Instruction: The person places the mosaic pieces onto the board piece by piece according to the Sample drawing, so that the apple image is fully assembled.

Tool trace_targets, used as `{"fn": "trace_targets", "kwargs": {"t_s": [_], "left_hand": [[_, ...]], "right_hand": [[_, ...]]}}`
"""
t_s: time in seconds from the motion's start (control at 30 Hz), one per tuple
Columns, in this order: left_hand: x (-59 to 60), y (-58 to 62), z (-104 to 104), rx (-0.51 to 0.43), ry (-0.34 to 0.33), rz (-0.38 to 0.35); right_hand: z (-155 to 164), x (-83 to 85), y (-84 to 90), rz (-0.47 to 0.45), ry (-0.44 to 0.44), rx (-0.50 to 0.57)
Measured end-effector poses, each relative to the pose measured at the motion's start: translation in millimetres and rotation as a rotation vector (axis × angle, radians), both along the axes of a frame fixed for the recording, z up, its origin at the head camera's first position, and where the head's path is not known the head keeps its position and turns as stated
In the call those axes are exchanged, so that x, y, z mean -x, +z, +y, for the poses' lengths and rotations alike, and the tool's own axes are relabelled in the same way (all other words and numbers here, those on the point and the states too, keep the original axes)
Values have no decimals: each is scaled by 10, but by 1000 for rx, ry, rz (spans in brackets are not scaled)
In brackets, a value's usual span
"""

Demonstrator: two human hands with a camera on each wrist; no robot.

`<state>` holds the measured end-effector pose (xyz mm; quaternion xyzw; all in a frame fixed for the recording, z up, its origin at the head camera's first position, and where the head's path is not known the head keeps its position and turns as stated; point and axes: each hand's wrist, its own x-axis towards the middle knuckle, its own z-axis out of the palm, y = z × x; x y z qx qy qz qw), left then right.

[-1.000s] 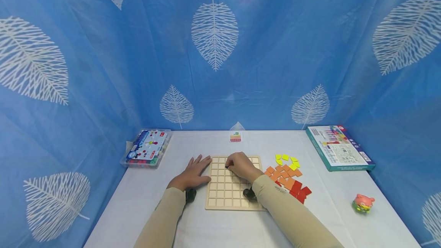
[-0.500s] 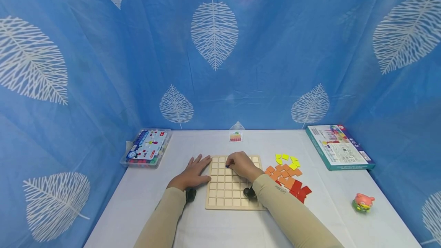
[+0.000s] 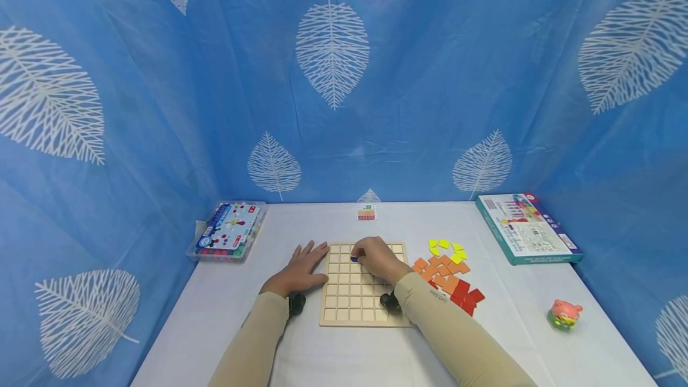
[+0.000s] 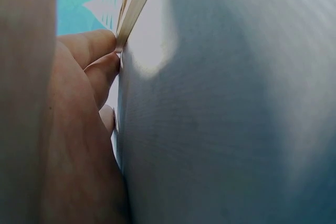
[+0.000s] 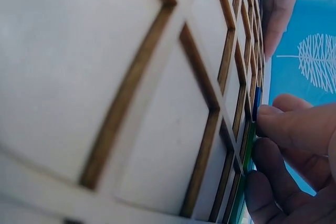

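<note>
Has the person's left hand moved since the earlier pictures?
No, not visibly. In the head view, the left hand, fingers spread, keeps the same place against the left edge of the square, pale wooden grid board.

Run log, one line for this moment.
Left hand: at left edge of pale wooden grid board; right hand: fingertips touching flat blue piece at board; flat yellow, orange, red tiles: board's right

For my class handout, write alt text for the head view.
A person's right hand holds a small blue piece at a grid board, the left hand spread at its left edge. Yellow tiles, orange tiles and red tiles lie to its right, a box and pink toy farther right.
</note>
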<state>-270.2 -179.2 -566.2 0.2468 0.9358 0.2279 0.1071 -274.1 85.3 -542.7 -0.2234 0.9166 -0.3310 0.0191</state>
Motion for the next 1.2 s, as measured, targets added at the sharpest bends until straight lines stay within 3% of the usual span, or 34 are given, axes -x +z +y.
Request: {"fn": "trace_targets", "kwargs": {"t_s": [0.37,0.8,0.97,1.2], "left_hand": [[-32,47,10,5,6,-17],[-31,12,17,7,15,-9],[-34,3,18,1,12,-13],[-17,11,-1,-8,10,-14]], "right_hand": [[28,-21,-18,-3,-4,-7],[240,-121,62,49,47,26],[411,-123,101,38,4,64],[843,31,166,-28,-131,95]]}}
